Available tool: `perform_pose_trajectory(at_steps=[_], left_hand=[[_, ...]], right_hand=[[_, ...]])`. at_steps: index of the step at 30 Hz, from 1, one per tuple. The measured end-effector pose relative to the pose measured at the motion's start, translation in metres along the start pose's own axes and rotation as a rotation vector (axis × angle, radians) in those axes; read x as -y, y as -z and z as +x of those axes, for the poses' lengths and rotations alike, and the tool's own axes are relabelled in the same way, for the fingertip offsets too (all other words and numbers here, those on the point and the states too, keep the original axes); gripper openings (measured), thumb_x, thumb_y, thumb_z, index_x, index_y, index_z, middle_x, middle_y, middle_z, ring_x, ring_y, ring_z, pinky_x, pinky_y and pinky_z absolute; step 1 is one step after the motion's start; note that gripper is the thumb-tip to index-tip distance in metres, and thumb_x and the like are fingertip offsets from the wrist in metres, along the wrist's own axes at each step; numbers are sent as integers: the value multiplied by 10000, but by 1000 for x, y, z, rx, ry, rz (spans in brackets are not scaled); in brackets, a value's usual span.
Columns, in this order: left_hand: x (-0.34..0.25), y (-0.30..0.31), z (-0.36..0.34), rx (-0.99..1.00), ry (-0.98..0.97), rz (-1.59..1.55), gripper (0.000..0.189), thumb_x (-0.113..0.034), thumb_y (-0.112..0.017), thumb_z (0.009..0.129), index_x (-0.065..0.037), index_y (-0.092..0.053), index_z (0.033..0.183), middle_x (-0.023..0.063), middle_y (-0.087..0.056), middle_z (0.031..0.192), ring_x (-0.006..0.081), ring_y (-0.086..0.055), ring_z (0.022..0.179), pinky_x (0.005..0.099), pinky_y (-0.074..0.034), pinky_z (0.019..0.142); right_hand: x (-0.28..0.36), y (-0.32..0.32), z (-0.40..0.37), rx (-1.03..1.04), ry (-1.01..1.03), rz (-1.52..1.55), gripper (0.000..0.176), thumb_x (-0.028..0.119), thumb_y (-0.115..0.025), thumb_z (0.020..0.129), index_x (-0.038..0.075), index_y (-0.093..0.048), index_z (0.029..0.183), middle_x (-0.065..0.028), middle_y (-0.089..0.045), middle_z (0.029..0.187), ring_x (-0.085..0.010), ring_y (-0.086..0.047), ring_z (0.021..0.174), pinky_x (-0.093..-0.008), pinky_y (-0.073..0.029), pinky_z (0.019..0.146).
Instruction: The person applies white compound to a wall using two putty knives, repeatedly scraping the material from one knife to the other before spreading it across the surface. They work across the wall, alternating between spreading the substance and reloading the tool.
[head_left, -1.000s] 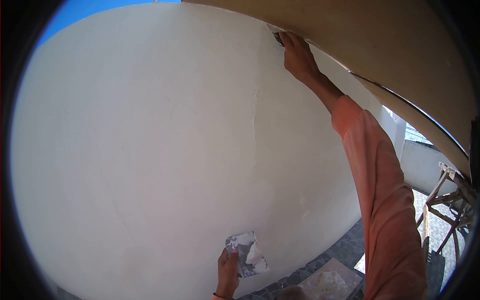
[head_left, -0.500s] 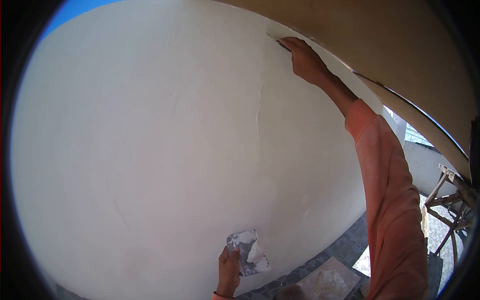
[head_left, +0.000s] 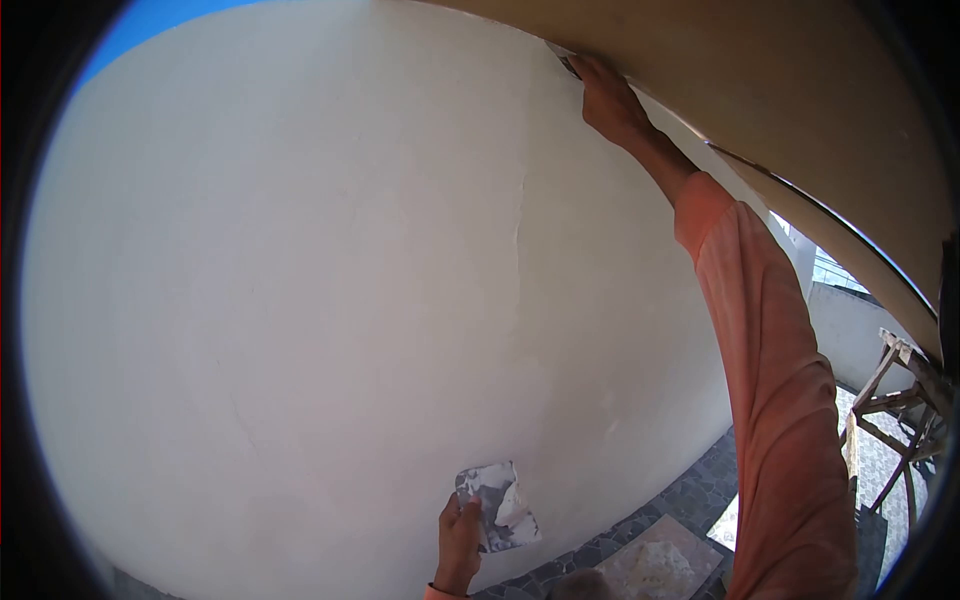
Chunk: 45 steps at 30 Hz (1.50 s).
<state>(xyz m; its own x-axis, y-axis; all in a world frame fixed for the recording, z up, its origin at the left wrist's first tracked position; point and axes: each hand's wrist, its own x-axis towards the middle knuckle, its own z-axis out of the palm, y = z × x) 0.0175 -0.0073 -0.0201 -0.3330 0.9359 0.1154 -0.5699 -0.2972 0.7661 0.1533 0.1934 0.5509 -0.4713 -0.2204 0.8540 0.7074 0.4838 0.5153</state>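
High on the pale wall (head_left: pixel 300 280), my right hand (head_left: pixel 610 103) grips a putty knife (head_left: pixel 565 62), its blade against the wall close under the cap's edge. The knife's handle is mostly hidden by the fingers. Low in the view, my left hand (head_left: pixel 458 540) holds a flat grey plate (head_left: pixel 492 487) smeared with white putty, thumb on its face. A lump of white putty (head_left: pixel 513 507) sits toward the plate's right side. A thin raised ridge (head_left: pixel 518 235) runs down the wall below my right hand.
A brown overhang (head_left: pixel 780 80) slopes across the upper right. A wooden trestle (head_left: pixel 890 400) stands at the right. On the dark stone-patterned floor (head_left: pixel 690 485) lies a whitish-stained board (head_left: pixel 660 565).
My right hand has moved up with the putty knife, closer to the overhang. The ridge on the wall looks fainter near its top. My left hand and the plate have hardly moved.
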Motion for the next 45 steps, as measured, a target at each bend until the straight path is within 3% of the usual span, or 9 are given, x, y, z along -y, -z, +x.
perform_pose_trajectory(at_steps=[4,6,13,25,32,35,45], left_hand=[[-2,-2,-1,-18,6,-9,217,-95,-521,1023,3,-579,1207,75,-687,1069,164,-680,944,304,-561,821],[-5,-9,-3,-40,-12,-39,201,-105,-542,1013,10,-592,1171,55,-670,988,130,-635,860,276,-517,736],[-7,-6,-5,-37,-4,11,215,-114,-561,1006,17,-595,1173,40,-654,941,105,-597,782,246,-478,647],[-9,-8,-5,-31,-8,26,162,-125,-562,1003,-9,-611,1105,-6,-611,864,54,-512,707,235,-405,583],[-11,-11,-8,-57,-7,27,149,-130,-563,1004,-16,-620,1082,-12,-599,858,52,-506,713,236,-401,589],[-14,-15,-10,-62,3,16,147,-129,-564,1004,-15,-619,1080,-10,-601,867,57,-513,730,240,-413,609],[-18,-13,-11,-43,26,33,154,-126,-561,1005,-7,-609,1092,4,-628,901,63,-542,756,234,-441,635]], right_hand=[[-2,-8,0,-44,28,5,556,-112,-465,876,-2,-510,1418,-198,-532,1420,-390,-508,1314,-455,-431,1114],[-2,-13,-4,-114,78,-7,537,-85,-511,866,-12,-532,1398,-189,-554,1385,-376,-526,1293,-466,-450,1086],[23,2,-37,-2,161,39,573,-115,-477,884,5,-496,1444,-172,-530,1420,-362,-499,1325,-444,-435,1117],[-2,-3,2,-48,84,-25,562,-119,-448,892,-4,-478,1441,-195,-513,1425,-386,-500,1321,-454,-444,1102],[0,-9,6,-5,28,32,595,-128,-436,881,33,-495,1451,-145,-527,1416,-367,-514,1302,-431,-451,1094],[10,-7,-8,-74,95,55,573,-98,-515,846,9,-537,1409,-148,-565,1340,-349,-537,1256,-444,-466,1066],[48,-13,-61,-109,140,32,584,-98,-558,822,20,-553,1394,-128,-550,1344,-339,-544,1233,-470,-453,1047]])
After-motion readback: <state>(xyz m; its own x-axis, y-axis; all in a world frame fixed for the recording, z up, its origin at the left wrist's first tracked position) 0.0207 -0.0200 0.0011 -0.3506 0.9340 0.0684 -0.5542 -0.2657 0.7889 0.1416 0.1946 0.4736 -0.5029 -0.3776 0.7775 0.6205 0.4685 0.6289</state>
